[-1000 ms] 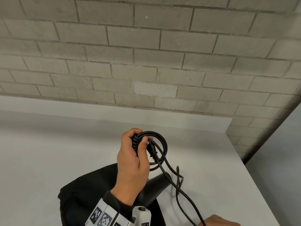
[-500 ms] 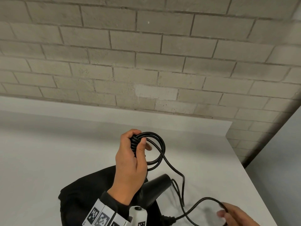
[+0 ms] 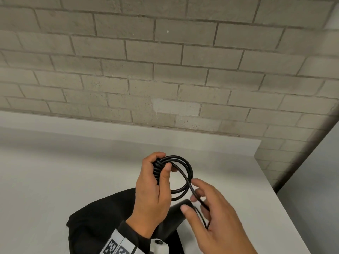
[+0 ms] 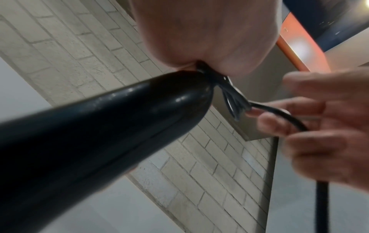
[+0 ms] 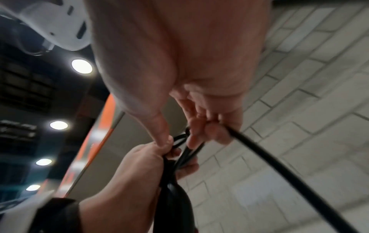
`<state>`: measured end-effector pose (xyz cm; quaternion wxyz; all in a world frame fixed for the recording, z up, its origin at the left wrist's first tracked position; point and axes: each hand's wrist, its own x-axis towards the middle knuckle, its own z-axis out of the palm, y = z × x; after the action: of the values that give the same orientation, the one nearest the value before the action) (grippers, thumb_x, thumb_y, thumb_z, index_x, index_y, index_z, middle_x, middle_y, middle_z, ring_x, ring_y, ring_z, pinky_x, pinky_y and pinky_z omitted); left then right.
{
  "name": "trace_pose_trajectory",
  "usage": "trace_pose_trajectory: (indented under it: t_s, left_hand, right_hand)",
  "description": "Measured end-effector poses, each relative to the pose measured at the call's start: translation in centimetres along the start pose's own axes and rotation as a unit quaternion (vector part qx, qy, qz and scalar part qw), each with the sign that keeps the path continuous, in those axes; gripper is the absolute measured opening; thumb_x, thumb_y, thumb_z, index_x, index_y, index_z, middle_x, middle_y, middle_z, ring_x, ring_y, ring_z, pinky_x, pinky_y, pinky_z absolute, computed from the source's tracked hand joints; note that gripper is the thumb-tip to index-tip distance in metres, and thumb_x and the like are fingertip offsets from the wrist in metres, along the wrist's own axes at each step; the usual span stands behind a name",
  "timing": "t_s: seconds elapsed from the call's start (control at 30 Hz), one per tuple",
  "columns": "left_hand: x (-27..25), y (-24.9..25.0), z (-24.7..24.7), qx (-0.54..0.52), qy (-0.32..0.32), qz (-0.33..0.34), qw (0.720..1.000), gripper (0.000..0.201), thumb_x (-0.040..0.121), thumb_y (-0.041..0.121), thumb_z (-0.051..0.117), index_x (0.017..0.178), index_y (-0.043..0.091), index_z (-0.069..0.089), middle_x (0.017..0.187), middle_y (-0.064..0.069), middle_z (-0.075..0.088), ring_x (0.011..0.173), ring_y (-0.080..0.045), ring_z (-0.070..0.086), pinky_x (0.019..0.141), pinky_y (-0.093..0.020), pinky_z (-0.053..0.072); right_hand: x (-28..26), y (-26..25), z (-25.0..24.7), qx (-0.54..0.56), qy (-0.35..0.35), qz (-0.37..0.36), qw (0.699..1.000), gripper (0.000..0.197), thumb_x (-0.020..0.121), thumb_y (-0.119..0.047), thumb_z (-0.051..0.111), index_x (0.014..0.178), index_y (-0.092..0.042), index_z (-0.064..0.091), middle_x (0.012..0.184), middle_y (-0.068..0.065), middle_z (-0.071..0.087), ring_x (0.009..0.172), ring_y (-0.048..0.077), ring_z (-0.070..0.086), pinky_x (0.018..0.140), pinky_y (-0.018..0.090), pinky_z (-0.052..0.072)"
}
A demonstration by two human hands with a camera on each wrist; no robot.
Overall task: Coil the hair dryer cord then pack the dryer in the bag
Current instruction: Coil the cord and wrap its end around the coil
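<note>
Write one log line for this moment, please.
left hand: holds coil | right hand: pinches cord | dryer: unpacked | bag: on table

Coiled cord [image 3: 180,173] above the dryer [image 3: 176,215], bag [image 3: 99,219] apparently beneath, on the table [image 3: 55,171].

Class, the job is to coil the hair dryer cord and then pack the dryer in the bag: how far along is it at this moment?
Done: several loops of cord are gathered in the left hand. In hand: the right hand pinches the loose cord to bring round another loop. Left: finishing the coil and packing, since the hair dryer lies on top of the black bag, not inside it.
</note>
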<state>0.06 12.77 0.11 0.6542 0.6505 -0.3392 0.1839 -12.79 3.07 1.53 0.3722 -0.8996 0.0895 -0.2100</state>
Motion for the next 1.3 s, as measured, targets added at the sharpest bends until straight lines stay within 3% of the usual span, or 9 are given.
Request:
trace_pose_trajectory:
  t_s: [0.17, 0.3, 0.4, 0.53, 0.73, 0.93, 1.07, 1.2, 1.3]
  left_hand:
    - [0.0, -0.3, 0.2, 0.012, 0.007, 0.01, 1.0, 0.023, 0.096, 0.034, 0.044, 0.119, 0.03, 0.047, 0.093, 0.001, 0.068, 0.09, -0.008, 0.067, 0.078, -0.009, 0.046]
    - [-0.1, -0.2, 0.5, 0.006, 0.007, 0.013, 1.0, 0.031, 0.096, 0.035, 0.045, 0.127, 0.035, 0.042, 0.091, 0.002, 0.064, 0.082, -0.011, 0.067, 0.073, -0.01, 0.047]
    - [-0.1, 0.1, 0.5, -0.025, 0.001, 0.01, 1.0, 0.033, 0.094, 0.034, 0.047, 0.126, 0.039, 0.038, 0.093, 0.004, 0.062, 0.075, -0.012, 0.066, 0.07, -0.013, 0.049]
    - [-0.1, 0.3, 0.0, -0.025, -0.027, 0.02, 0.999, 0.019, 0.095, 0.051, 0.045, 0.113, 0.054, 0.037, 0.09, 0.009, 0.062, 0.07, -0.015, 0.063, 0.062, -0.018, 0.05]
    - [-0.6, 0.8, -0.2, -0.038, -0.073, 0.05, 0.995, 0.019, 0.095, 0.058, 0.043, 0.113, 0.055, 0.037, 0.087, 0.004, 0.062, 0.065, -0.018, 0.063, 0.054, -0.031, 0.052]
    - [-0.7, 1.2, 0.0, -0.04, -0.07, 0.063, 0.995, 0.035, 0.087, 0.054, 0.06, 0.114, 0.052, 0.037, 0.091, 0.016, 0.062, 0.063, -0.005, 0.063, 0.058, -0.012, 0.05]
    - [-0.5, 1.3, 0.2, -0.013, -0.045, 0.064, 0.997, 0.041, 0.08, 0.05, 0.07, 0.108, 0.052, 0.039, 0.092, 0.015, 0.064, 0.065, -0.005, 0.066, 0.057, -0.012, 0.051]
    - [-0.6, 1.2, 0.2, 0.002, -0.039, 0.074, 0.996, 0.038, 0.085, 0.036, 0.063, 0.107, 0.055, 0.038, 0.086, 0.024, 0.064, 0.059, 0.002, 0.063, 0.054, -0.006, 0.045]
    - [-0.9, 1.4, 0.1, -0.02, -0.051, 0.078, 0.995, 0.024, 0.092, 0.047, 0.056, 0.107, 0.054, 0.039, 0.073, 0.019, 0.061, 0.047, 0.003, 0.054, 0.049, -0.005, 0.04]
  right_hand:
    - [1.7, -1.0, -2.3, -0.192, 0.069, -0.181, 0.962, 0.021, 0.092, -0.039, 0.048, 0.103, -0.03, 0.064, 0.084, -0.014, 0.049, 0.06, 0.005, 0.046, 0.05, 0.017, 0.043]
    - [3.0, -2.0, -4.6, -0.212, 0.052, -0.24, 0.946, 0.02, 0.095, -0.035, 0.045, 0.098, -0.027, 0.063, 0.082, -0.009, 0.048, 0.061, 0.005, 0.035, 0.047, 0.026, 0.042]
    - [4.2, -2.2, -5.6, -0.141, 0.01, -0.23, 0.963, 0.017, 0.097, -0.037, 0.044, 0.101, -0.032, 0.06, 0.084, -0.011, 0.045, 0.067, 0.008, 0.045, 0.055, 0.03, 0.046]
    - [6.0, -2.6, -6.2, -0.035, -0.019, -0.225, 0.973, 0.014, 0.098, -0.029, 0.051, 0.098, -0.028, 0.066, 0.082, -0.01, 0.049, 0.071, 0.006, 0.05, 0.066, 0.01, 0.036]
    - [8.1, -3.4, -6.1, 0.054, -0.001, -0.207, 0.977, 0.013, 0.095, -0.027, 0.059, 0.093, -0.025, 0.071, 0.077, -0.006, 0.056, 0.071, 0.01, 0.053, 0.066, 0.009, 0.037]
    - [8.8, -3.3, -4.4, 0.115, 0.017, -0.187, 0.975, 0.012, 0.091, -0.025, 0.063, 0.092, -0.021, 0.074, 0.076, -0.004, 0.061, 0.066, 0.01, 0.053, 0.062, 0.014, 0.039]
    - [9.0, -3.2, -3.7, 0.124, 0.022, -0.168, 0.978, 0.013, 0.091, -0.025, 0.062, 0.091, -0.021, 0.075, 0.073, -0.006, 0.06, 0.064, 0.009, 0.052, 0.061, 0.013, 0.038]
    - [9.4, -2.7, -3.1, 0.123, 0.032, -0.141, 0.982, 0.012, 0.091, -0.025, 0.063, 0.089, -0.022, 0.075, 0.072, -0.009, 0.062, 0.067, 0.012, 0.056, 0.062, 0.017, 0.042]
    - [9.6, -1.9, -2.6, 0.149, 0.028, -0.11, 0.982, 0.012, 0.09, -0.025, 0.064, 0.087, -0.022, 0.076, 0.078, -0.006, 0.069, 0.074, 0.014, 0.062, 0.068, 0.026, 0.05]
